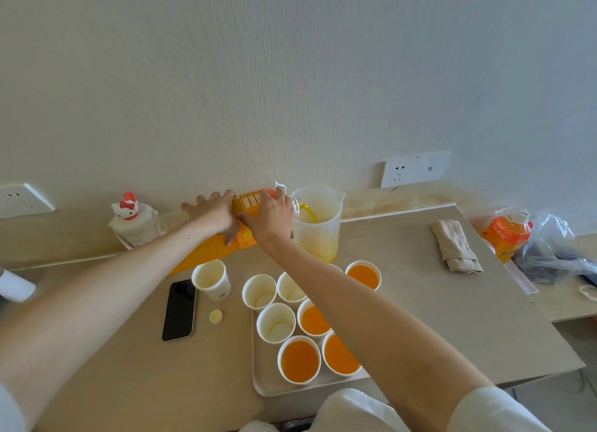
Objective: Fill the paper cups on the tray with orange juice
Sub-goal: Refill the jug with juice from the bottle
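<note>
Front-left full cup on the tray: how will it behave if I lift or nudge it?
The front-left cup is thin paper, so it will likely flex if squeezed. Juice stands fairly near its rim, so it is probably heavy for its size and apt to slop when nudged.

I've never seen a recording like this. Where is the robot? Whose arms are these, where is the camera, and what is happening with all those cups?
There is no robot here. A person wears one wide-angle camera on the head, which looks down at their own arms. The left hand and right hand both grip a large orange juice bottle, tipped so that juice streams into a clear measuring jug. On the table, a tray holds paper cups. Four of the group hold juice and three look empty. Another empty cup stands off the tray, beside a phone and a bottle cap. A folded cloth lies to the right.
</note>
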`<state>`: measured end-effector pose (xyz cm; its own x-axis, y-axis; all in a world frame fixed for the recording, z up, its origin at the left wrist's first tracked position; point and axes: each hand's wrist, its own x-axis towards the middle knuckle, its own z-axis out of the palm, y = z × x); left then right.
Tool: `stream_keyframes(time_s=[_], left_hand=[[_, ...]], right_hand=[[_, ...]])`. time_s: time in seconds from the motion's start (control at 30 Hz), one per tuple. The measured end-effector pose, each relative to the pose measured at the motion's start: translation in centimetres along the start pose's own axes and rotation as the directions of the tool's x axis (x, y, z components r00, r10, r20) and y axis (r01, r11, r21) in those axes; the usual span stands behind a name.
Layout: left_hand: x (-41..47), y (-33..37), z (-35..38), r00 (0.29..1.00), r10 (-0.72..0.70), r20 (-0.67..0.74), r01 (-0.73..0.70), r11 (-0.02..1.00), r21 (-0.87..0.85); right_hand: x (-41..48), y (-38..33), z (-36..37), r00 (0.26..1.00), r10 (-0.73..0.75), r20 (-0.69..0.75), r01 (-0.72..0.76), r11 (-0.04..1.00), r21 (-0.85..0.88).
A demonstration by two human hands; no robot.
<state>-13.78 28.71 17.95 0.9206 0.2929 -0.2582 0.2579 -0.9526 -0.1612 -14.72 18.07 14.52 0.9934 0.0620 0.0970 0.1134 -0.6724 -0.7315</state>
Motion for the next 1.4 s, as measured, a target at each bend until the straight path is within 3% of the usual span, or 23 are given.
stream_keyframes(time_s=[1.4], left_hand=[[-0.59, 0.05, 0.31, 1.000, -0.019, 0.016, 0.019, 1.000, -0.016]], right_hand=[[-0.16, 0.07, 0.29, 1.000, 0.001, 0.020, 0.000, 1.000, -0.023]])
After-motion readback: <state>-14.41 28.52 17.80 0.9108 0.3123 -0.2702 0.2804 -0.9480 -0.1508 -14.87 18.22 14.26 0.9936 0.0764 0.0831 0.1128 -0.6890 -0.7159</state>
